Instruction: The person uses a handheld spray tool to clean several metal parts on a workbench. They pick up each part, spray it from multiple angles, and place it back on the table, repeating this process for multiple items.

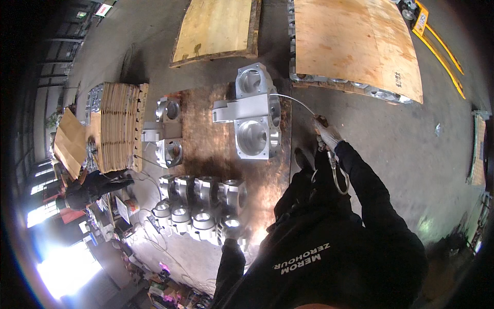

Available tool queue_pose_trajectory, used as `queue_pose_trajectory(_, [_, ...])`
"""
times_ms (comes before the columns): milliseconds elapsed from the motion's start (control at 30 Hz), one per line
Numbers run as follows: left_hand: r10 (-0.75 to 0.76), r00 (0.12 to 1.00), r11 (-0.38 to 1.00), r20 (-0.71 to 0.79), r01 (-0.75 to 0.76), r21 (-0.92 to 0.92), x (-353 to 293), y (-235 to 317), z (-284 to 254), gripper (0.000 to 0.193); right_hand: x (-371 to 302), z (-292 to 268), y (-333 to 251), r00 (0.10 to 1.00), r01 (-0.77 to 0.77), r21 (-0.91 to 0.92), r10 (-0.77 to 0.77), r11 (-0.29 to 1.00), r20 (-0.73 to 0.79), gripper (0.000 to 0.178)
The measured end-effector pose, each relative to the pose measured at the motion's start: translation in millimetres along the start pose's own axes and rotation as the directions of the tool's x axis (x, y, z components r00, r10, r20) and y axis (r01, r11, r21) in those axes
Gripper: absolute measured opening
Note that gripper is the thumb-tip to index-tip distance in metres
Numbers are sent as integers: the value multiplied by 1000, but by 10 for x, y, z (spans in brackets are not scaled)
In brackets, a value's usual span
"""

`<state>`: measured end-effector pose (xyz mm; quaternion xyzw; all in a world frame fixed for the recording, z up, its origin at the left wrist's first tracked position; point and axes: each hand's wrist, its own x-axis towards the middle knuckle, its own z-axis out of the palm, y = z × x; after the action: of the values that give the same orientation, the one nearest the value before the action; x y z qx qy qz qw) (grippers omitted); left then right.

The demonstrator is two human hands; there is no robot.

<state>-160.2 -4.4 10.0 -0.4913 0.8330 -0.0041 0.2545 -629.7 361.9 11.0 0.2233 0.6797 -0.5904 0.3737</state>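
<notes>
My right hand (329,135), in a pale glove, is closed around an air blow gun (321,122). Its thin, bent nozzle tube (296,99) reaches left to a large machined metal casting (252,110) with wide round bores. A hose (337,177) with a metal fitting hangs below the gun. My left hand (233,234) is at the nearest of several smaller metal castings (207,193) set in rows; its fingers are too hard to make out. Another casting (169,133) with open bores lies at the left of the brown work surface (206,147).
Stacked cardboard sheets (121,126) stand at the left, with a person in dark clothes (92,190) nearby. Beyond the work surface are a wooden-topped pallet (213,28) and a plywood sheet (355,46) over more castings. A yellow pallet truck (437,44) stands far right.
</notes>
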Motion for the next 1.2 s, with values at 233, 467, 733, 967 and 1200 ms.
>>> queue_pose_trajectory(233, [-81,996,971,39,88,-221,14,262,-437,81,426,133,189,999,34,-84,-36,996,-20,43])
queue_pose_trajectory(467, [112,982,986,-153,-129,-109,157,318,-386,53,370,126,149,999,-27,-69,30,997,38,49])
queue_pose_trajectory(733, [117,983,985,-139,-132,-110,257,247,-284,50,-375,-51,498,999,48,-34,-49,998,-20,36])
queue_pose_trajectory(967, [145,970,943,-197,-196,-270,292,173,-219,45,-589,93,612,991,-131,-9,132,991,27,34])
queue_pose_trajectory(1200, [51,987,968,-152,-86,-234,249,290,-257,42,-167,221,863,997,-20,-238,3,971,-74,45])
